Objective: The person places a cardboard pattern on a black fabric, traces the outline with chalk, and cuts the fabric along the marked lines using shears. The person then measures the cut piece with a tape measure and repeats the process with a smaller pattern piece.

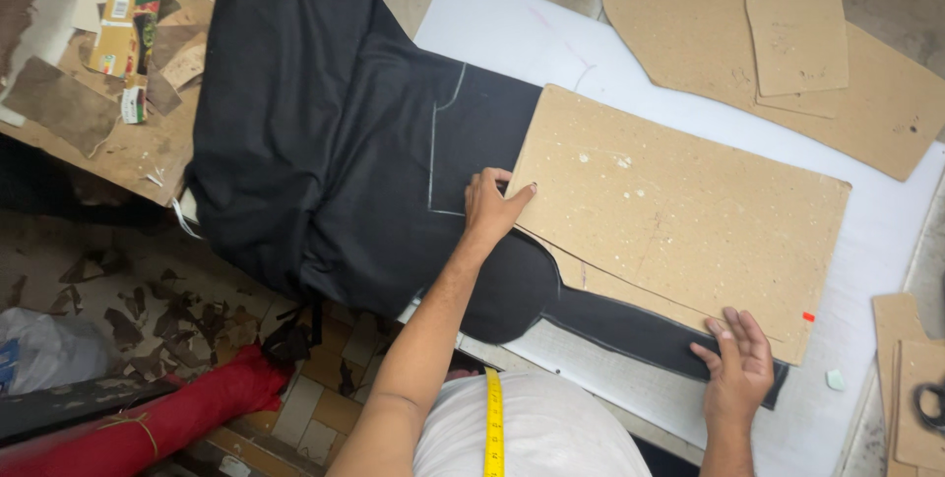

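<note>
From above, I see my left hand point(492, 206) pressing the left edge of a large cardboard pattern point(679, 216), fingers curled over it, on black fabric point(325, 142) draped off the desk's point(876, 270) left edge. My right hand point(736, 367) lies flat, fingers spread, on the pattern's lower corner near the front edge. White chalk lines point(433, 157) mark the fabric.

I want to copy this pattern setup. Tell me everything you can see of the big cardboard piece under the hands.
The cardboard template is a large, flat, roughly rectangular brown board, speckled with pale spots, lying tilted on black fabric. A second board edge shows beneath its lower side. The left hand presses its left edge; the right hand rests at its lower right corner.
</note>
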